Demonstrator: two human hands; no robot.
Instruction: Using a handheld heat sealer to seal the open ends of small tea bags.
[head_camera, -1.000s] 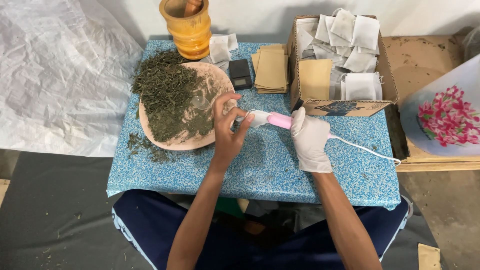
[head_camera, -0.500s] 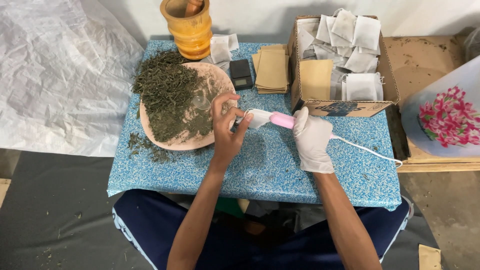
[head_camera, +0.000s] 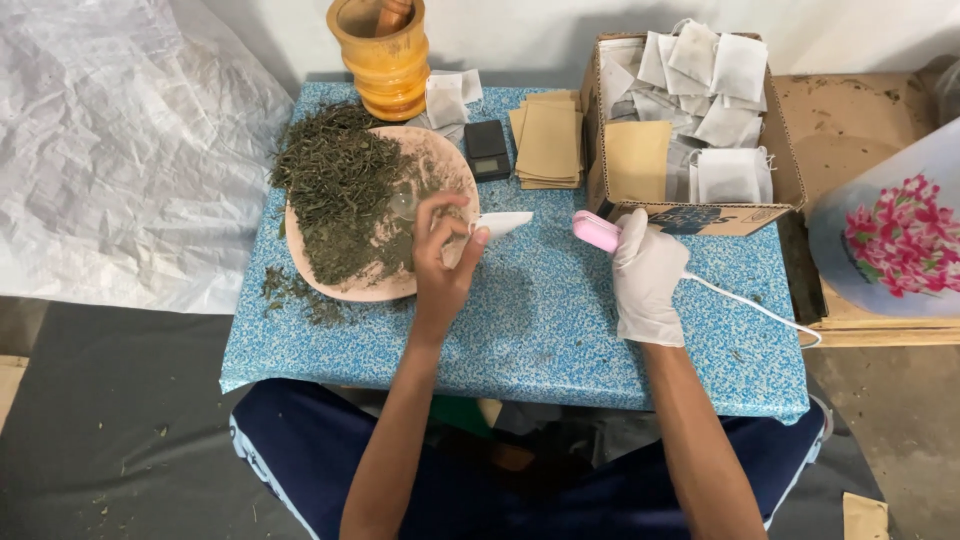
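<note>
The left hand (head_camera: 440, 265) pinched a small white bag (head_camera: 500, 222), probably open-topped, just beside the plate (head_camera: 455, 165) of dried leaves (head_camera: 340, 190). Tilting the bag could spill leaves onto the table (head_camera: 540, 310). The gloved right hand (head_camera: 645, 275) was closed around a pink sealer (head_camera: 596, 232).

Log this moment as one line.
left hand: holds white sachet by plate | right hand: gloved, grips pink sealer | apart
</note>
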